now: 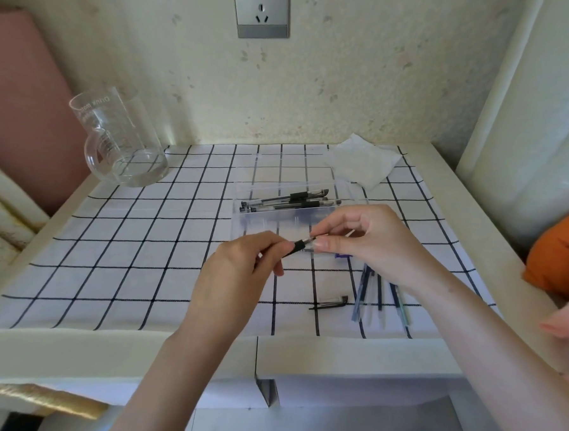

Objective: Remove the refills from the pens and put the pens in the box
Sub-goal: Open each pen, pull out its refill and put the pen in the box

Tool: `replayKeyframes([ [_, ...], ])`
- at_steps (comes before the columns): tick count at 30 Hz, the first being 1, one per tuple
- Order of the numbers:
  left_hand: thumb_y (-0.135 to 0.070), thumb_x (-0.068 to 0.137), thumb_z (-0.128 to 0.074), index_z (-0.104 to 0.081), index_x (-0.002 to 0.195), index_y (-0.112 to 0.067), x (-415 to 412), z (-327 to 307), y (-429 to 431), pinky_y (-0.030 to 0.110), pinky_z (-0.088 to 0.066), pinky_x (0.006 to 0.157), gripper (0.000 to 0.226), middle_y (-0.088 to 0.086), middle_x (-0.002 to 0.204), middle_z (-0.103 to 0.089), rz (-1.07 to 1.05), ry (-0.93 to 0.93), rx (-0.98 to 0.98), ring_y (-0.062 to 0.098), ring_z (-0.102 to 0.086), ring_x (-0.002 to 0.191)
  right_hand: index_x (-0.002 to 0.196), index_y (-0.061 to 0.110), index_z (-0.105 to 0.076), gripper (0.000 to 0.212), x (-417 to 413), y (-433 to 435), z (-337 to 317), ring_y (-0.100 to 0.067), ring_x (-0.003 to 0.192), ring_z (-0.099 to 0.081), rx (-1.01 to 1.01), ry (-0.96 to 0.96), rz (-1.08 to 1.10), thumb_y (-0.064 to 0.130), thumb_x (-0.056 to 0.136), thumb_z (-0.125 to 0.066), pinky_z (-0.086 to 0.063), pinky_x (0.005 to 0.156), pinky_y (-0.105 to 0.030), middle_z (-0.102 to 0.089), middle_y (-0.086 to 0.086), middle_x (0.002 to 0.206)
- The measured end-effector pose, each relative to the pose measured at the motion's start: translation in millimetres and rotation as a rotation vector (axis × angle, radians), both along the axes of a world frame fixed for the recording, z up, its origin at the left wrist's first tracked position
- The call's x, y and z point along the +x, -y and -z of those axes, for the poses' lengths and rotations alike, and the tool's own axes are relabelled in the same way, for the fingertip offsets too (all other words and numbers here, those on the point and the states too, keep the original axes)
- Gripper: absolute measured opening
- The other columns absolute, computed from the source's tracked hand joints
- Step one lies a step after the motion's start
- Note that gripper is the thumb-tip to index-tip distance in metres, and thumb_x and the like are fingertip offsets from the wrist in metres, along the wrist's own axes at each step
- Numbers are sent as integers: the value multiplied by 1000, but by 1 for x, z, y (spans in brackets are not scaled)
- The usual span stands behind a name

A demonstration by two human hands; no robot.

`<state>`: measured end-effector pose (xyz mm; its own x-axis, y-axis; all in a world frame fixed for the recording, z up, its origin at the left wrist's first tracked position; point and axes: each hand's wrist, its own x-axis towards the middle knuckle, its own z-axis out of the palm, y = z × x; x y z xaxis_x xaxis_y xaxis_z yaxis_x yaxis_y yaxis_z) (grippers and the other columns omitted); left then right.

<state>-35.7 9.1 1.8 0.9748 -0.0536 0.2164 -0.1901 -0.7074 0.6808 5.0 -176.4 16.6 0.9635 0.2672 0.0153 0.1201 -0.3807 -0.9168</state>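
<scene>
Nearest on the checked cloth (121,276), a bundle of thin refills (368,293) lies fanned out, with a black clipped pen cap (330,302) just beside it. Above these, the left hand (240,270) curls around the pen (299,246) at its black rubber grip. The right hand (367,244) pinches the pen's tip end between thumb and forefinger. Just behind lies the shallow, clear plastic box (296,218), holding several capped pens (289,200). Farther back sit a crumpled white tissue (362,161) and a round glass jug (121,141).
</scene>
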Motion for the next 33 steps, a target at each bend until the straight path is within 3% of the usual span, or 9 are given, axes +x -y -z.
replayKeyframes([
  [7, -34, 87, -57, -64, 88, -30, 2, 2, -9, 29, -49, 65, 8, -15, 80, -63, -76, 33, -45, 7, -56, 71, 80, 22, -72, 6, 4, 16, -2, 5, 61, -56, -77, 68, 118, 16, 78, -74, -39, 58, -3, -70, 5, 73],
  [11, -29, 88, -57, -61, 91, -27, 3, 1, -9, 33, -52, 68, 5, -18, 83, -61, -113, 34, -140, 11, -60, 73, 79, 28, -70, 8, -7, 9, 2, 6, 63, -52, -351, 58, 7, 21, 78, -73, -37, 56, -5, -64, 16, 72],
  [14, -28, 88, -59, -61, 91, -26, 3, 1, -5, 27, -50, 61, 4, -17, 82, -61, -99, 18, -162, 10, -59, 67, 82, 29, -68, 11, -19, -10, 11, 5, 62, -48, -528, 67, -135, 19, 79, -72, -33, 53, -10, -52, 18, 69],
  [17, -25, 87, -61, -60, 88, -26, 3, 2, -3, 21, -49, 58, 2, -13, 81, -62, -78, -22, -207, 7, -59, 66, 88, 27, -68, 14, -21, -21, 21, 4, 64, -46, -587, 100, -184, 15, 81, -68, -30, 53, -11, -48, 16, 73],
  [20, -26, 87, -61, -60, 88, -27, 3, 2, -3, 25, -52, 62, 2, -12, 81, -63, -62, -45, -223, 4, -60, 65, 95, 26, -68, 16, -21, -22, 25, 3, 67, -48, -604, 86, -187, 16, 83, -67, -31, 56, -12, -55, 14, 79],
  [23, -25, 86, -61, -61, 88, -25, 3, 1, -3, 33, -55, 66, 2, -12, 81, -64, -59, -58, -244, 3, -61, 64, 91, 26, -71, 13, -16, -17, 18, -1, 71, -54, -449, 57, -85, 24, 78, -73, -40, 61, -19, -64, 14, 83],
  [25, -25, 86, -62, -61, 87, -27, 3, 0, -2, 35, -55, 67, 2, -12, 80, -63, -54, -62, -273, 4, -61, 62, 90, 27, -73, 13, -11, -12, 10, -3, 73, -60, -170, -5, 34, 28, 77, -75, -45, 65, -16, -71, 11, 85],
  [28, -24, 86, -62, -60, 83, -28, 2, 0, 1, 34, -55, 66, 5, -14, 80, -63, -12, -70, -279, 6, -61, 62, 93, 21, -74, 12, -12, -10, 1, -2, 68, -61, 202, -151, 85, 22, 82, -70, -43, 57, -14, -75, 2, 84],
  [33, -25, 85, -63, -60, 84, -27, 0, -1, 6, 36, -56, 62, 3, -12, 80, -63, 30, -91, -265, 5, -60, 60, 92, 12, -74, 12, -12, -11, 2, -11, 72, -66, 327, -193, 98, 18, 85, -67, -45, 54, -17, -74, 0, 80],
])
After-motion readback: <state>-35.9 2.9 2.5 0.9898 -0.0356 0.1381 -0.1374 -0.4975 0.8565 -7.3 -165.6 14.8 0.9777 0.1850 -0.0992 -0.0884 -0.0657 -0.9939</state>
